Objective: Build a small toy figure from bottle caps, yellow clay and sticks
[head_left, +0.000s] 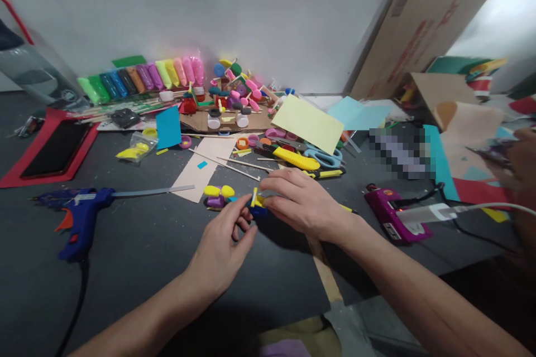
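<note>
My left hand [224, 245] and my right hand [299, 201] meet over the dark table [138, 251], both pinched on a small craft piece [256, 206] of blue and yellow parts with a pale stick standing up from it. The left fingers grip its near side, the right fingers close over its far side. Just left of it lies a yellow and purple clay figure [218, 195] on the table, apart from my hands.
A blue glue gun [79, 215] lies at the left, a purple glue gun [391, 212] at the right. Behind my hands are a yellow utility knife [293, 159], blue scissors [326, 157], wooden sticks, coloured paper, clay packs [142, 79] and cardboard [414, 33]. Another person's hand [521, 159] shows far right.
</note>
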The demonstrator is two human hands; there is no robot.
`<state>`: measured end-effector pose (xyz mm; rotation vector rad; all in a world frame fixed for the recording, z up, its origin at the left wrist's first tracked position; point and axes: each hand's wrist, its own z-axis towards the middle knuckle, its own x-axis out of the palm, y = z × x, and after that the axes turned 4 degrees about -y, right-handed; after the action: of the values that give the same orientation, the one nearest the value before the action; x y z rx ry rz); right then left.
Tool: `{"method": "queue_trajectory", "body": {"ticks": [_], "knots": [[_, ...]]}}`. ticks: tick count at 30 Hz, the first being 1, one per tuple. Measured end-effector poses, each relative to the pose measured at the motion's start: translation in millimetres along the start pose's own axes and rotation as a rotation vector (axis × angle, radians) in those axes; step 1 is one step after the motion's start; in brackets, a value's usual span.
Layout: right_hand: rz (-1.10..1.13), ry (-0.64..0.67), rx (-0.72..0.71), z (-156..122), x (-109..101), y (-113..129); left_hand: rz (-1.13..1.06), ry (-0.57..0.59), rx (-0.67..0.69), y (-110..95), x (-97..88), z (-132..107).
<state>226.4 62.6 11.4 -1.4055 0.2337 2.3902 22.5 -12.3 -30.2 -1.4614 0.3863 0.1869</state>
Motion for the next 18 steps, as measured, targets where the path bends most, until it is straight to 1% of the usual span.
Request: {"method": "queue_trajectory", "body": {"ticks": [8, 15, 18], "knots": [[0.003, 0.028, 0.02, 0, -6, -1, -0.006, -0.006, 0.002, 1, 0.8, 0], [0.028, -0.022, 0.099, -10, -7, -3, -0.004, -0.01, 0.002, 2, 0.3, 0], [0.047, -0.019, 0.114, -13, -5, -2, -0.007, -0.009, 0.0, 3, 0.5, 1]]}}
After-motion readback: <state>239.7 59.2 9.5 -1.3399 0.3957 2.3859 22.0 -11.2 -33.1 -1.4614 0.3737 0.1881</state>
